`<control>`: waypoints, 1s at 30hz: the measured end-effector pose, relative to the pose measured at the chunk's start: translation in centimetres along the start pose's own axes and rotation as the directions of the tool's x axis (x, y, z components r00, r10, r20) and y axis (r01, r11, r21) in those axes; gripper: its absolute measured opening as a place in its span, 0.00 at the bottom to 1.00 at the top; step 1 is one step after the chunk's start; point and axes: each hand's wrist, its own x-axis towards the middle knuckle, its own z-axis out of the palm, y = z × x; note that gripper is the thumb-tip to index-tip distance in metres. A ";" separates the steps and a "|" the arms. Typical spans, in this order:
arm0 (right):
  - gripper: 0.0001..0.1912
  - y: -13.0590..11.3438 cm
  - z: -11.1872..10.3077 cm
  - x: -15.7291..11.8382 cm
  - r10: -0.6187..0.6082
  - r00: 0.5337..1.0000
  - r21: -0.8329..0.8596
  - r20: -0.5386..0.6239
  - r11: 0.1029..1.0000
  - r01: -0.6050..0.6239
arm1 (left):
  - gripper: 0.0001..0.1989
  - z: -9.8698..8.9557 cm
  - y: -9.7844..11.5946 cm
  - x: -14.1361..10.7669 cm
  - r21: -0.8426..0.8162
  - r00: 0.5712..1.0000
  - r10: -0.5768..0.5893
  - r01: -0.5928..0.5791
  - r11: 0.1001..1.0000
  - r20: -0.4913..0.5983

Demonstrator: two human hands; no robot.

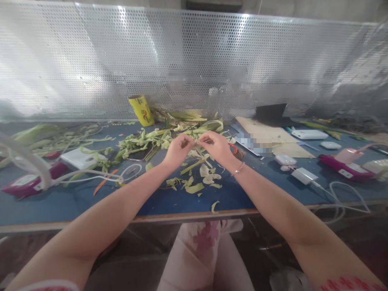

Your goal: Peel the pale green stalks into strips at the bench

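My left hand (179, 149) and my right hand (214, 146) meet over the middle of the blue table (169, 206), fingertips pinched close together. Whatever is between the fingertips is too small to make out. Just behind and left of my hands lies a heap of green plant stalks (142, 143). Pale leaf scraps (194, 188) are scattered on the table below my hands. Something with an orange-red loop (233, 148) shows beside my right hand, partly hidden by it. A bracelet circles my right wrist.
A yellow tube (141, 110) leans by the perforated metal screen (151, 52). Purple power strips (347, 167) with white cables sit at both sides. Brown cardboard (266, 131), a phone (247, 144) and a white adapter (304, 176) lie to the right; more greens (39, 135) lie far left.
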 end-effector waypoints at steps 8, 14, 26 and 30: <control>0.05 -0.1 0.0 0.3 0.101 0.994 0.076 0.033 0.992 -0.103 | 0.06 -0.3 -1.2 0.3 0.023 1.000 0.007 -0.006 1.000 -0.024; 0.03 0.0 0.0 0.5 0.112 0.993 0.067 -0.032 0.992 -0.109 | 0.08 0.0 -1.0 0.6 -0.213 0.990 -0.077 0.050 0.976 -0.121; 0.13 8.1 -4.7 2.9 0.421 0.752 0.422 -0.507 0.882 -0.209 | 0.10 -2.1 -2.2 3.0 -0.484 0.824 -0.362 0.124 0.866 -0.436; 0.20 9.9 -7.1 3.1 0.409 0.724 0.425 -0.556 0.888 -0.176 | 0.11 -2.1 -2.1 3.0 -0.485 0.805 -0.368 0.116 0.867 -0.465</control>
